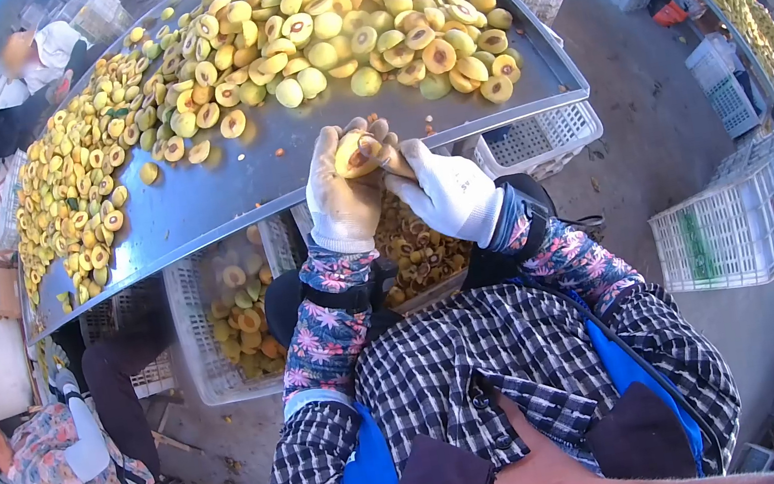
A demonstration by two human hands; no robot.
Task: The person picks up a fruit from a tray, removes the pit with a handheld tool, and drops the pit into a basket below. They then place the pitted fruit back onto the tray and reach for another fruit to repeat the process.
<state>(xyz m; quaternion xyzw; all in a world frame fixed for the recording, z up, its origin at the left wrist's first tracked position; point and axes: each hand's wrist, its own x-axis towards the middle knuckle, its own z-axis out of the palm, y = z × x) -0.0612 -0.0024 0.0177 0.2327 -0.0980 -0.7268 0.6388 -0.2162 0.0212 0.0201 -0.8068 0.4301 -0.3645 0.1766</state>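
Observation:
My left hand (339,194), in a stained white glove, is closed around a yellow stone-fruit half (355,154) with its brown centre facing up. My right hand (452,193), in a cleaner white glove, grips a small pitting tool (396,162) by its light brown handle. Its working end meets the fruit half and is partly hidden there. Both hands are close together at the near edge of the metal table (281,180). A large heap of halved yellow-green fruit (304,37) covers much of the tabletop beyond them.
Below the table edge, a white crate (212,386) contains fruit halves. Brown pits and scraps (421,252) lie in a container between my knees. Stacked crates (725,234) stand on the right. Co-workers sit at the left (76,448) and far left (58,51).

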